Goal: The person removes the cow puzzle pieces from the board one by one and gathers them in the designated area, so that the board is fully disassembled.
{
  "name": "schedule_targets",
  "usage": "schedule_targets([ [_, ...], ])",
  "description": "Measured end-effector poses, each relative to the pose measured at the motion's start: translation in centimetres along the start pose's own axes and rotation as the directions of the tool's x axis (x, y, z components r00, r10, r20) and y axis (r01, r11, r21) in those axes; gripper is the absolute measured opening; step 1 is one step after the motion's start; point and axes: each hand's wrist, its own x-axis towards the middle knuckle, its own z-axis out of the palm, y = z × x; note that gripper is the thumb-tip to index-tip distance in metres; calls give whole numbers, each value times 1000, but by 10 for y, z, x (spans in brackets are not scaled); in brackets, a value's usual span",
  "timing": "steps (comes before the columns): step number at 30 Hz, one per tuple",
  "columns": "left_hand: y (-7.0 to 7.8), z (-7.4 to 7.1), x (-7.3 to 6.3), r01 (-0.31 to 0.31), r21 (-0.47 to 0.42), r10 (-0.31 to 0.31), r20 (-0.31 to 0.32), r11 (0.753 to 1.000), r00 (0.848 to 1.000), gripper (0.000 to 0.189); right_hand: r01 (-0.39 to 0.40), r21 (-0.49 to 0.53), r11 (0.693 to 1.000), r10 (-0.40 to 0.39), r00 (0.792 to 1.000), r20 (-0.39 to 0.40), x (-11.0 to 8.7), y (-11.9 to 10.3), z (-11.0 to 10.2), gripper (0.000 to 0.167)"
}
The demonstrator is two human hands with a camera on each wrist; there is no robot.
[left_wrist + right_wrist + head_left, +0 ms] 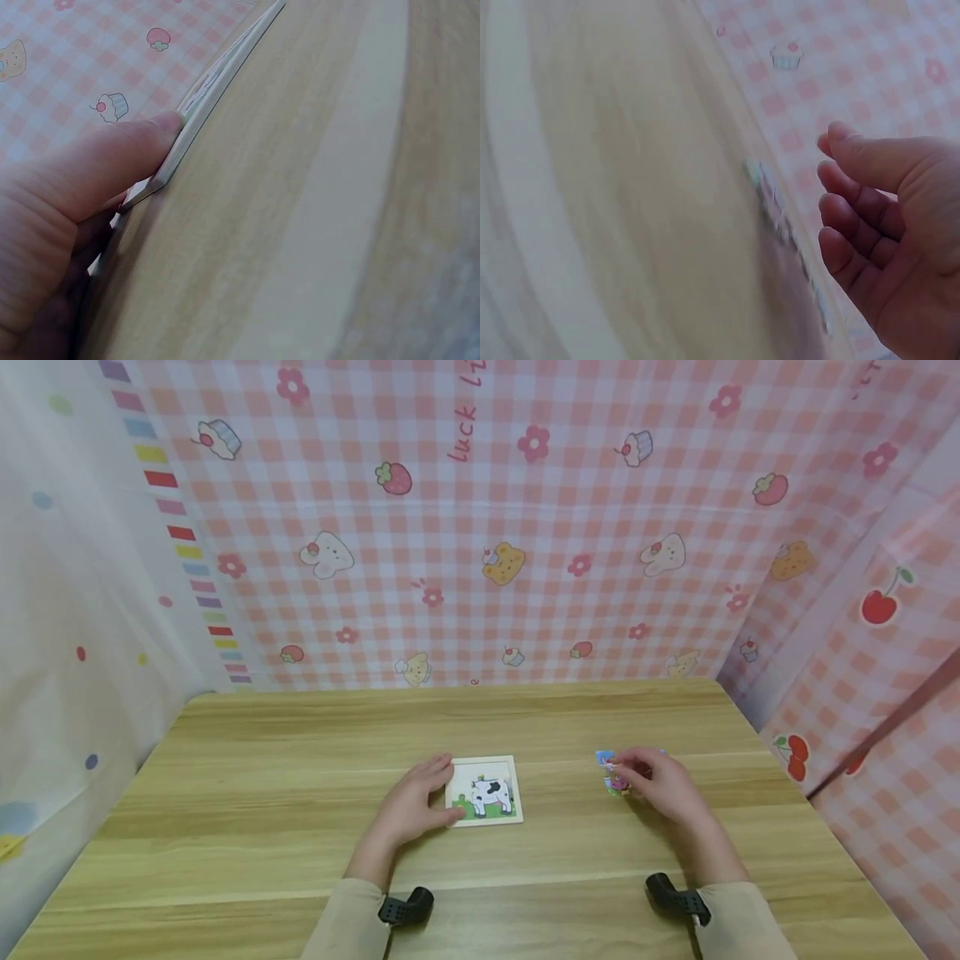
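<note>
The left hand (411,799) holds the cow puzzle board (495,768) by its left side, with the thumb on the near left corner and the fingers by the far left corner. The board lies flat on the wooden bench (562,852), near the middle. It looks almost square, so no side is clearly the long one. The black and white cow (492,796) is in the near part, green grass is by its feet, and the far part is pale and plain. The right hand (663,783) is well apart from the board, over on the right, above the small puzzle pieces (617,787). Its thumb and finger tips come close together, but I cannot tell if they pinch a piece. One blue piece (603,758) lies just left of these tips, and the hand hides some of the others. I think the big thing here is the gap: the pieces are nearest the right hand, and from there the board is straight across to the left, with bare wood between.
</note>
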Motion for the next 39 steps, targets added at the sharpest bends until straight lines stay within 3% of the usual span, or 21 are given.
schedule_targets([
  [4,0,-1,0,0,2,0,3,1000,1000,75,50,67,997,-53,998,35,4,-10,7,16],
  [10,0,-1,-1,1,4,-1,1,1000,1000,74,125,50,991,-130,987,98,11,-31,29,16],
  [21,1,-1,-1,-11,1,11,-7,1000,1000,74,192,85,978,-207,949,238,32,-66,66,18],
  [31,2,-2,-1,-2,-19,2,-5,1000,1000,74,210,109,972,-235,916,325,41,-88,91,23],
  [39,1,-2,0,4,-18,-4,1,1000,1000,74,243,52,969,-245,901,358,49,-98,101,32],
])
